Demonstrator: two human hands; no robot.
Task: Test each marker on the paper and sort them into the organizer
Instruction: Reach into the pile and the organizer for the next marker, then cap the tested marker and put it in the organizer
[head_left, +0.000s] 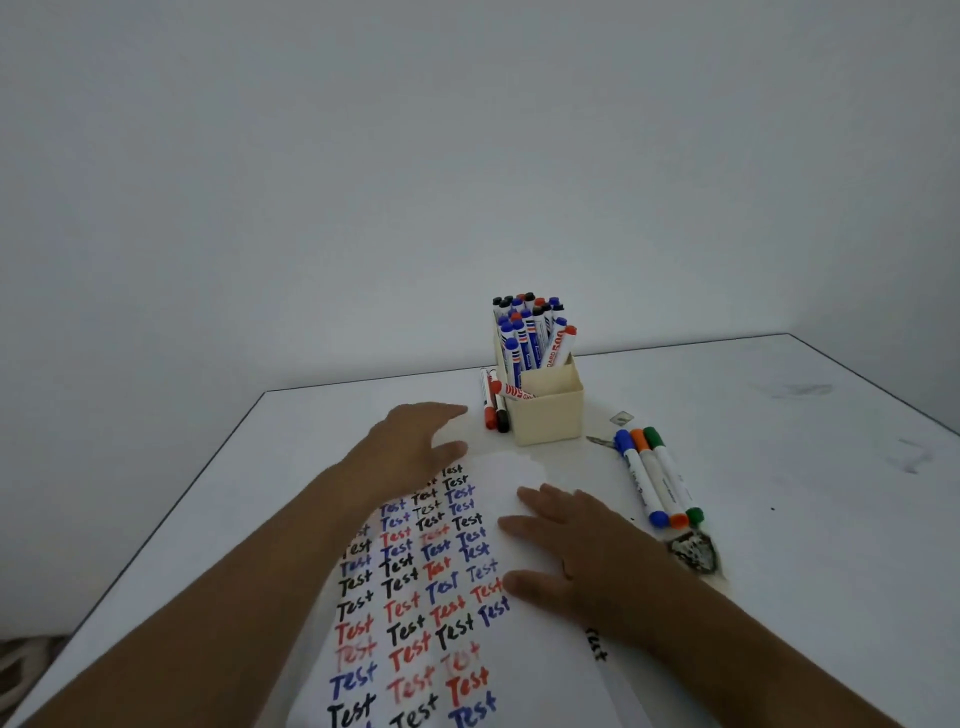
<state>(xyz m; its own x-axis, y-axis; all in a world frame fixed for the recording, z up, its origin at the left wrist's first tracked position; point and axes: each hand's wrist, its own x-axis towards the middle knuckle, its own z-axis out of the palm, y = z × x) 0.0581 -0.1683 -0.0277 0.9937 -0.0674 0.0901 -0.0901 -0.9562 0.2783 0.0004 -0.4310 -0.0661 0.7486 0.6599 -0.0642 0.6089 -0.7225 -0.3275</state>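
Bottom of the frame chops off the paper (457, 597), so the lowest row of "Test" scribbles is only half there, and both forearms run out of the picture too. The left hand (415, 447) covers the sheet's upper left corner, the right hand (566, 545) hides part of its right side. Markers in the organizer (545, 415) are buried from the middle down, labels too small to read. No clue what the dark smudgy thing (693, 553) at center right on the surface (779, 467) is, way too blurry.
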